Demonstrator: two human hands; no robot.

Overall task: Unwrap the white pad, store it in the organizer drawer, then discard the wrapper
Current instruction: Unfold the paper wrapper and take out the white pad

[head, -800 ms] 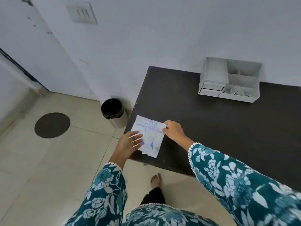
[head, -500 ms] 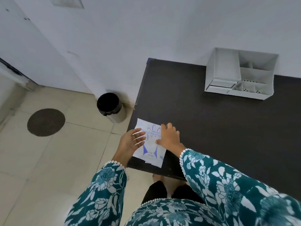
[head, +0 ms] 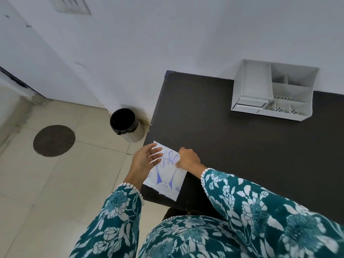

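Observation:
A flat white wrapper with blue print (head: 166,176) lies on the near left corner of the dark table (head: 232,138), its lower edge overhanging the table edge. The pad inside is hidden. My right hand (head: 188,161) pinches the wrapper's right edge near the top. My left hand (head: 147,161) hovers over the wrapper's left side with fingers spread, fingertips at the paper. A white organizer with a small drawer (head: 251,104) stands at the back of the table by the wall. A black-lined bin (head: 126,125) sits on the floor left of the table.
The organizer (head: 275,90) has several open compartments. A round dark mat (head: 54,140) lies on the tiled floor to the left. A white wall runs behind the table and bin.
My right hand has closed from resting flat on the wrapper to pinching its right edge. My left hand's fingers have lifted and spread. The view has tilted down and closer.

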